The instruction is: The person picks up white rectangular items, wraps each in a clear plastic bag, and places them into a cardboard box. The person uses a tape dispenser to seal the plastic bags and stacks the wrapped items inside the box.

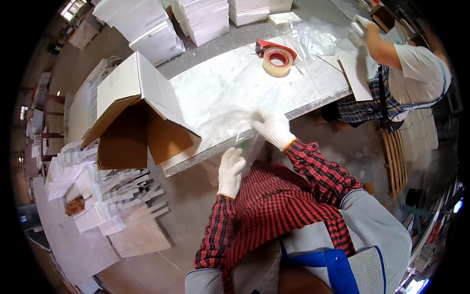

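Observation:
My right hand (272, 129), in a white knit glove, pinches a clear plastic bag (243, 138) at the edge of the marble-topped table (210, 88). Part of the film spreads over the tabletop and is smeared by motion; its outline is hard to make out. My left hand (231, 171), gloved the same way, is up against the lower part of the plastic. Its fingers are loosely bent with their tips apart, and its thumb is hidden. Left of my hands, a white cardboard box (164, 98) with a brown inside stands tilted, its flaps spread toward me.
A red tape dispenser (277, 59) lies beyond my hands, beside crumpled clear plastic (313, 41). Stacks of white slabs (200, 19) line the back. At right, a co-worker (416, 73) in a white shirt handles something white. White offcuts (132, 188) lie lower left.

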Demonstrator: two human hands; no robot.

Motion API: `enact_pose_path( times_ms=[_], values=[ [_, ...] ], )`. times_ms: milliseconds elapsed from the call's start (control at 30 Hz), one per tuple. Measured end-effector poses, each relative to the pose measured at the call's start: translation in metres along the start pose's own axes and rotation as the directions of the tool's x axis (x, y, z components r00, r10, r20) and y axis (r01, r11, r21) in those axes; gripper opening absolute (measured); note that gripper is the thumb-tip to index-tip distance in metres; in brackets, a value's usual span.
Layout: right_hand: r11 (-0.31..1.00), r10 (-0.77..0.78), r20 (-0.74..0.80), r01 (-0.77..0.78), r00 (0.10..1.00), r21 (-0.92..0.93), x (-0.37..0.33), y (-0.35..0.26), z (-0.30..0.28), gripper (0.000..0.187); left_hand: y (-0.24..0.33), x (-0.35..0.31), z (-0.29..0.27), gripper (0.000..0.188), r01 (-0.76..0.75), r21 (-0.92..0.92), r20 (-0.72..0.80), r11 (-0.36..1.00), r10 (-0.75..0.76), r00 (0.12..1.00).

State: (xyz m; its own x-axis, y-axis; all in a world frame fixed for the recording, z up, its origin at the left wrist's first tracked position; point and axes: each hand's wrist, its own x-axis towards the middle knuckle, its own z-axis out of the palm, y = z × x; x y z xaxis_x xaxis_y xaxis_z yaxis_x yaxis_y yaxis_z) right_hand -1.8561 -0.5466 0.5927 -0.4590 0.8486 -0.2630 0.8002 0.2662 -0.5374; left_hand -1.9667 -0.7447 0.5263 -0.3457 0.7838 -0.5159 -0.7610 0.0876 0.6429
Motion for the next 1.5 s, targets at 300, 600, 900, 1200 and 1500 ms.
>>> enact_pose_path(
  times_ms=[300,600,900,1200,1500],
  values=[
    [0.99,-0.129,0.055,0.126,0.99,0.061,0.013,0.056,-0.015,0.043,-0.019,0.032,-0.003,0.037,0.001,0.724,-0.147,0.689,0.152,0.977],
    [0.952,-0.282,0.297,0.226,0.912,0.208,0.035,0.066,-0.041,0.045,0.077,0.008,0.037,0.054,0.11,0.974,-0.131,-0.196,-0.096,0.987],
    [0.922,-0.163,0.373,0.007,0.914,0.387,0.059,0.06,-0.049,0.038,0.104,0.091,0.101,0.097,-0.184,0.983,0.161,-0.024,0.604,0.781],
    [0.927,-0.16,-0.134,0.195,0.978,0.319,0.115,-0.011,-0.053,0.049,0.129,0.165,0.116,0.095,-0.337,0.908,0.079,0.248,0.69,0.72],
    [0.949,-0.208,-0.183,0.243,0.961,0.201,0.138,0.001,-0.053,0.041,0.12,0.121,0.103,0.105,0.004,0.997,0.041,-0.079,0.564,0.825]
  ],
)
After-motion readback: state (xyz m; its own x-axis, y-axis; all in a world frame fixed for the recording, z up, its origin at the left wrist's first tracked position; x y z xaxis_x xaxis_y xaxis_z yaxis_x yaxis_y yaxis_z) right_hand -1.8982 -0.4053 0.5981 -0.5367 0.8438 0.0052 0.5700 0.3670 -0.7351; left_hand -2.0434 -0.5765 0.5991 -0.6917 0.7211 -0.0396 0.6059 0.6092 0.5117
